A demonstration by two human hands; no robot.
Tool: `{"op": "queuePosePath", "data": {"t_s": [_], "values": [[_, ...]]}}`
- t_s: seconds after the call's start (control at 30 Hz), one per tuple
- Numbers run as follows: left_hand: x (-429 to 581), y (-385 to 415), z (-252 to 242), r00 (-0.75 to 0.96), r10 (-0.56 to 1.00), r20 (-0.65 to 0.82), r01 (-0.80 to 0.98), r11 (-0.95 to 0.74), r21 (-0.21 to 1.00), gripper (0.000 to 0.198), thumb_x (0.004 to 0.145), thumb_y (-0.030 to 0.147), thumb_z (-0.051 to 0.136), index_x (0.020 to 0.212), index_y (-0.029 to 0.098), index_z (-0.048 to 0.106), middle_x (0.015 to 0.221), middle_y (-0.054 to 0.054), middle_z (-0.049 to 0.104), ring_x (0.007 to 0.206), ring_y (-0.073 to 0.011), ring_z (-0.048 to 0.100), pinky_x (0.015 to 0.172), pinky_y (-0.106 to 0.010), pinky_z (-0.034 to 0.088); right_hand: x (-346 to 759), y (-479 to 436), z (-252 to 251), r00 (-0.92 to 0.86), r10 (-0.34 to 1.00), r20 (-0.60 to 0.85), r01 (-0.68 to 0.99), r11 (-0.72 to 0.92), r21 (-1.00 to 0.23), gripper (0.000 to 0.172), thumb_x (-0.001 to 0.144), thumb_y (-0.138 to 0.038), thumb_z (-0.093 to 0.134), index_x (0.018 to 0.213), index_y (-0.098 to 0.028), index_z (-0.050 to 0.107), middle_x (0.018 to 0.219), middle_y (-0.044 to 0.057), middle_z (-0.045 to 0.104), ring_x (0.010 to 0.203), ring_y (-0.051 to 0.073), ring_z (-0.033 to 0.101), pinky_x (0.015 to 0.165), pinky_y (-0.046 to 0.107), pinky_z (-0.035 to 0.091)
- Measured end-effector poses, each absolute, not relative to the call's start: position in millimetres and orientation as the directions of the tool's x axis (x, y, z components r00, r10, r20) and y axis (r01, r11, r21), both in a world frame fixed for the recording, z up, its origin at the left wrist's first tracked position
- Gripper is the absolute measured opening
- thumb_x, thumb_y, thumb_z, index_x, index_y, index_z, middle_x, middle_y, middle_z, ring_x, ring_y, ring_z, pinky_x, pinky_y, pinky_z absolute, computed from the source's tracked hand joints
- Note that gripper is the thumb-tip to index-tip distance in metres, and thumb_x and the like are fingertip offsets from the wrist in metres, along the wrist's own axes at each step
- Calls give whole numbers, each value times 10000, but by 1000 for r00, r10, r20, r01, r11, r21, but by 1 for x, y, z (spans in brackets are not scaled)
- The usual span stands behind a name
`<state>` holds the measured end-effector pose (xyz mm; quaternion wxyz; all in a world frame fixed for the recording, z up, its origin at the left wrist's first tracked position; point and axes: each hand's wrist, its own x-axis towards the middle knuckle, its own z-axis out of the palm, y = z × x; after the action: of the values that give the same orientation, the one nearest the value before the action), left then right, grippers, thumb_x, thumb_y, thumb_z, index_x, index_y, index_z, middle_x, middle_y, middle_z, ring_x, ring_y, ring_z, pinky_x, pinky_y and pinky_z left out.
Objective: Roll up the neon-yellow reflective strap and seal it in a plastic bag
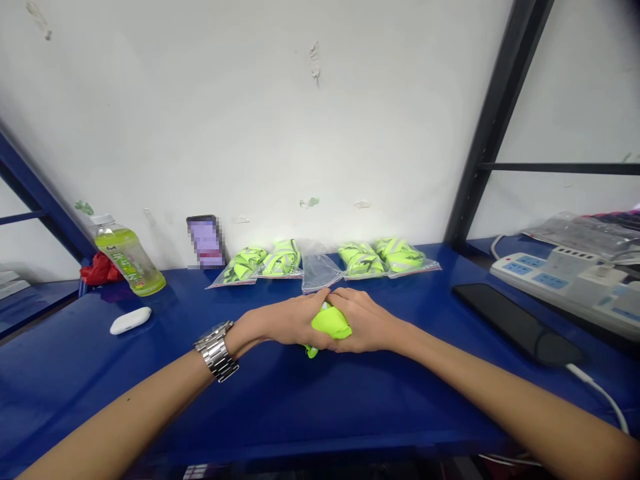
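- Looking down on a blue table (280, 400); both hands meet at centre frame, just above the table top.
- Left hand (290, 321) and right hand (367, 323) are both closed round one bundle of neon-yellow cloth (331, 321), fingers curled over it from 9 and 3 o'clock. Thumbs meet on top. A small tail of cloth sticks out below at 7 o'clock.
- I judge the cloth light and soft: it crushes into a ball under the fingers and will spring open if pressure lets up. Not fragile, and I see no sign that it is slippery. Best hold, as I read it, is a full wrap round the bundle's middle, not the loose tail.
- At 12 o'clock from the hands lies an empty clear bag (317, 270). Flanking it along the wall, four bagged bundles (283, 260) of the same cloth, two at 11 and two at 1 o'clock.
- At 10 o'clock: bottle (129, 257), white case (130, 321), propped phone (206, 241).
- At 3 o'clock: black pad (517, 325), power strip (565, 280).
- Watch (216, 350) on the left wrist.
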<state>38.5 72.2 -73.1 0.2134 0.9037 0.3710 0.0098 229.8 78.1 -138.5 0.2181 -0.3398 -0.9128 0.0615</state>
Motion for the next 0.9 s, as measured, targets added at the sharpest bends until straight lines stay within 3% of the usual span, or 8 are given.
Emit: {"op": "queuePosePath", "data": {"t_s": [0.1,0.27,0.43,0.53,0.63,0.77,0.9], "values": [[48,73,-66,672,700,-243,740,-616,270,919,648,528,713,1379,126,327,1079,-134,620,837,-246,637,641,-302,493,228,80,-138,-633,684,363,593,729,-341,659,592,-531,754,1075,-126,562,975,105,618,870,281,582,744,397,457],[58,71,-66,600,762,-244,798,-594,106,812,607,517,702,1258,121,422,998,-135,611,768,-260,624,544,-304,463,233,79,-129,-636,687,352,543,723,-428,602,566,-383,778,1074,-139,566,1003,94,609,912,268,562,794,384,449],[56,71,-79,669,733,-126,740,-672,15,754,580,310,705,1243,103,412,1007,-151,627,809,-288,633,606,-324,472,245,78,-118,-733,657,176,479,682,-553,826,608,-443,771,1322,-165,461,1249,130,517,1153,323,439,961,471,387],[52,73,-91,690,723,-7,723,-690,7,779,616,308,677,1293,96,355,1041,-161,625,861,-308,632,684,-362,478,249,77,-121,-712,660,242,444,689,-573,863,621,-400,761,1385,-206,410,1357,123,451,1250,330,375,1025,476,332],[46,73,-102,640,762,97,757,-647,87,754,641,317,650,1300,113,346,1036,-142,629,868,-303,633,699,-370,469,249,76,-129,-630,706,323,425,661,-618,915,607,-358,763,1411,-217,350,1343,117,467,1206,307,441,989,430,369],[41,71,-110,564,805,187,746,-593,304,408,684,330,616,1048,183,508,959,-61,643,796,-241,633,652,-315,441,239,76,-135,-493,783,379,377,585,-718,789,627,-302,714,1340,-215,387,1163,80,552,970,242,541,839,372,430],[51,66,-112,428,856,291,647,-515,562,382,701,327,628,1039,193,511,870,-10,647,719,-184,615,610,-273,429,219,77,-134,-294,783,548,102,596,-797,619,583,-203,564,1198,-200,494,933,22,551,773,184,507,694,311,424]]}}
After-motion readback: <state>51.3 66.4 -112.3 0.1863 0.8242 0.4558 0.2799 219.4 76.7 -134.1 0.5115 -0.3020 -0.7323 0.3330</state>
